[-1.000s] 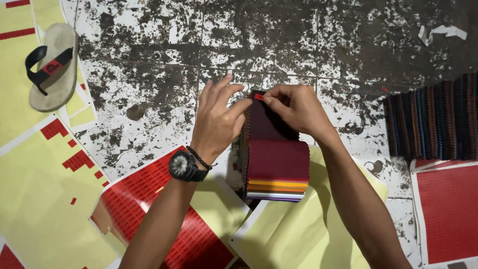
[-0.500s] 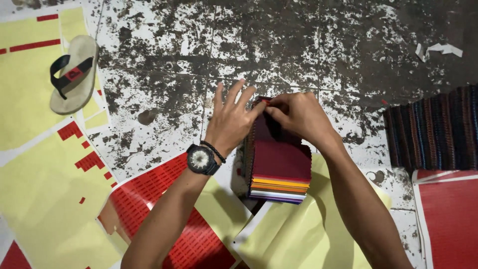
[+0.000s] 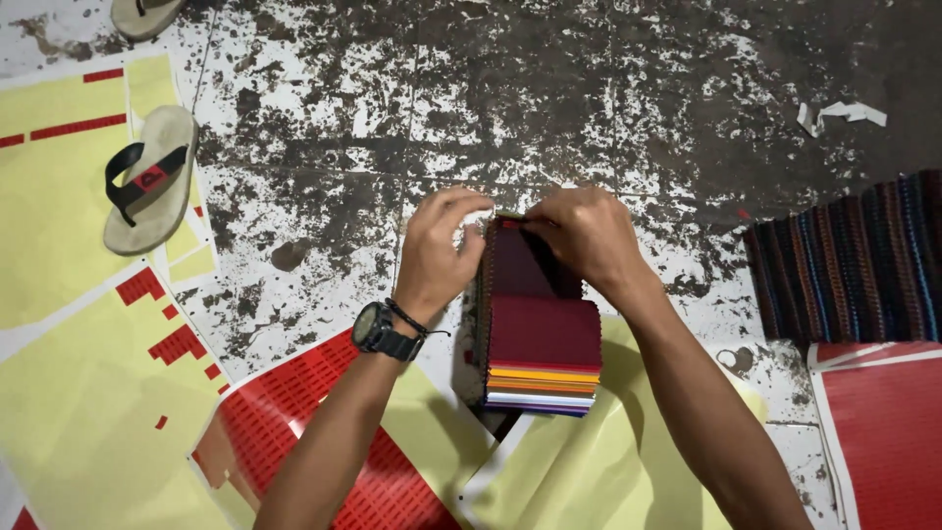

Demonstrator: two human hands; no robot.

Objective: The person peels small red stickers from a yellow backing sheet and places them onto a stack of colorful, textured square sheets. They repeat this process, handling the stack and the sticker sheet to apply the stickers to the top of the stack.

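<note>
While the swatch stack (image 3: 543, 339) sits on yellow sheets (image 3: 579, 471) on the floor, both hands, left (image 3: 437, 250) and right (image 3: 584, 236), pinch its top edge, fingers curled shut on it.

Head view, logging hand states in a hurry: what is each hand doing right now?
Left hand: fingertips pinched at the top edge of the swatch stack.
Right hand: closed on the same top edge.
</note>
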